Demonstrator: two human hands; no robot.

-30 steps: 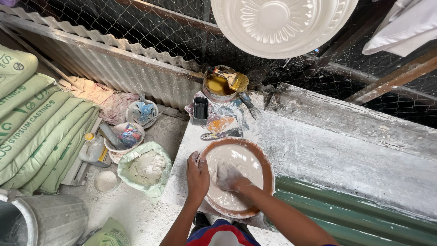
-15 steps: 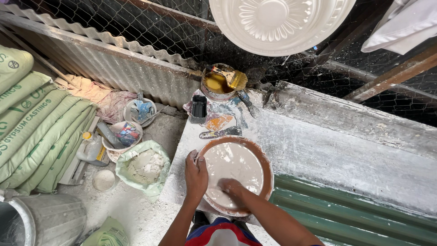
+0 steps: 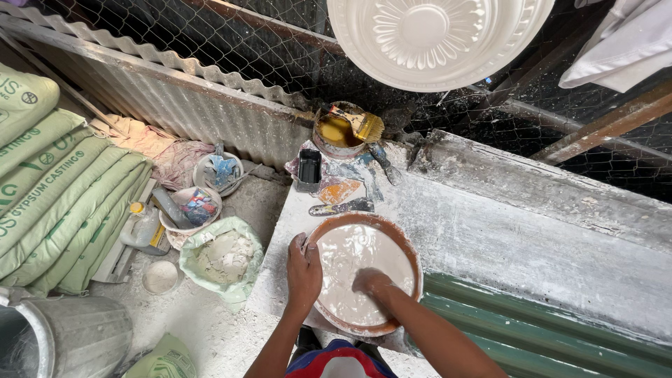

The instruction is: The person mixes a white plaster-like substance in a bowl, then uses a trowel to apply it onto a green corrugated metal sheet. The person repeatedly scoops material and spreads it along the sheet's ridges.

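We start with the bench (image 3: pixel 532 238), a long slab dusted white, which runs to the right and whose near left corner carries everything we are working on. Green sacks (image 3: pixel 56 189) are stacked on the floor to our left, and a white moulded disc (image 3: pixel 434 35) hangs against the wire mesh above.

On the bench corner sits the round mould (image 3: pixel 364 280), brown-rimmed and filled nearly to the lip with wet white plaster. It stands close to the bench's left and near edges, so a hard push could, we judge, slide it toward the drop or slop plaster over the rim.

Our left hand (image 3: pixel 303 274) is wrapped over the mould's left rim, fingers curled on the edge, steadying it. Our right hand (image 3: pixel 371 281) lies flat in the plaster itself, fingers spread and coated, gripping nothing. If it presses unevenly, the surface may set with hollows or trapped air; if the left hand lets go, the mould may turn under the stroke.

Beyond the mould lie a scraper (image 3: pixel 343 207), a small black box (image 3: pixel 309 168), and a tin of yellow liquid (image 3: pixel 339 131) with a brush (image 3: pixel 360 123) across it. These stand apart from the mould, yet a wide sweep of the arm might knock the tin and taint the plaster.
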